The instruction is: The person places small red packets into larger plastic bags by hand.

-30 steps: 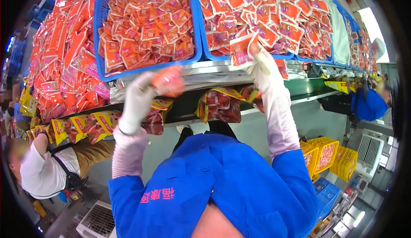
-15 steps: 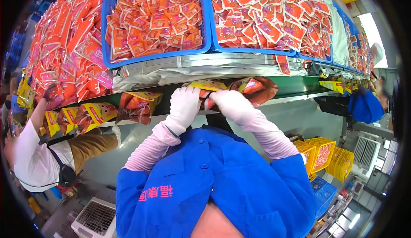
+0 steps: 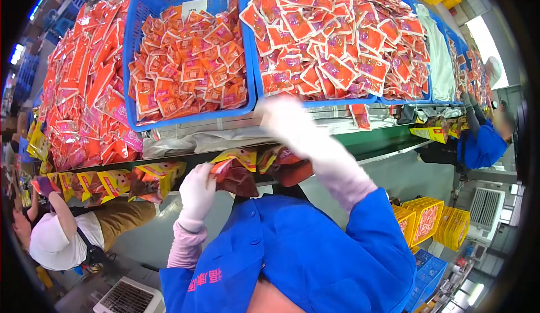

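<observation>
My left hand point(image 3: 197, 192), in a white glove, is closed on the left edge of an open yellow and red bag point(image 3: 236, 172) standing on the conveyor. My right hand point(image 3: 284, 116), also gloved, is raised at the front rim of the blue crates and smeared by motion, so its fingers cannot be made out. Below it stands another bag point(image 3: 287, 167). Small orange sachets point(image 3: 191, 65) lie in the left blue crate point(image 3: 197, 121), and red sachets point(image 3: 337, 43) are heaped in the crate to its right.
More bags point(image 3: 115, 183) stand along the conveyor point(image 3: 388, 141) to the left. A person in white point(image 3: 53, 231) works at the left, and another in blue point(image 3: 484, 144) at the far right. Yellow crates point(image 3: 422, 220) are stacked on the floor at the right.
My right hand has left the bag and moved up toward the crates. My left hand has shifted left and down with the bag. The view has shifted, and the bag stands wider open.
</observation>
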`<state>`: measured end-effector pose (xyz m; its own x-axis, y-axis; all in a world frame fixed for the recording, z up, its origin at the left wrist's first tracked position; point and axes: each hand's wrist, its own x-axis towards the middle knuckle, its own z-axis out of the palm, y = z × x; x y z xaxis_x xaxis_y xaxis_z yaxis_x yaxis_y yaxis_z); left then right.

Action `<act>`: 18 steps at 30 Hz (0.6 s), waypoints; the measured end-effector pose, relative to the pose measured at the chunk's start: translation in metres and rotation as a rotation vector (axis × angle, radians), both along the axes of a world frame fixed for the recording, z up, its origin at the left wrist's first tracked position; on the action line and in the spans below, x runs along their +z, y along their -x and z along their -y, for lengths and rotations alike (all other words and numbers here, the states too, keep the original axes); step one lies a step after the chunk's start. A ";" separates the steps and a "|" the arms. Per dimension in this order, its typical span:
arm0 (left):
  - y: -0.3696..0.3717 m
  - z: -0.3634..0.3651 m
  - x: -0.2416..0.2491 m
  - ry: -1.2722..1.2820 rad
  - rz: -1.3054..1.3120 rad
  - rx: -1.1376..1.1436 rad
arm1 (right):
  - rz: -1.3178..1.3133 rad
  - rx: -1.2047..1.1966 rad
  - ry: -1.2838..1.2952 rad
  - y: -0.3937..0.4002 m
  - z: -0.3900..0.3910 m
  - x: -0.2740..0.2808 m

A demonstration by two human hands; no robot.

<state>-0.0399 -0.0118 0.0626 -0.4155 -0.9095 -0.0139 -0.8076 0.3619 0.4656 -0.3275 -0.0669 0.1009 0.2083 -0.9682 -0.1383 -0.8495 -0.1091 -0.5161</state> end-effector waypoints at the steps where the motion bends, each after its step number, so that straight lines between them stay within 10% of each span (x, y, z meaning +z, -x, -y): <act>1: 0.003 0.001 0.009 -0.105 -0.117 0.037 | -0.088 -0.099 0.152 0.035 0.034 -0.044; 5: 0.050 0.001 0.024 -0.291 -0.518 -0.024 | -0.434 -0.154 -0.040 0.080 0.102 -0.147; 10: 0.089 -0.003 -0.018 0.011 -0.255 -0.518 | -0.007 -0.346 0.326 0.086 0.051 -0.081; 12: 0.084 -0.014 -0.036 0.069 -0.009 -0.536 | 0.507 -0.349 -0.003 0.072 0.008 -0.014; 18: 0.032 -0.024 -0.027 0.129 0.124 -0.645 | 0.097 0.075 -0.504 -0.014 -0.091 0.006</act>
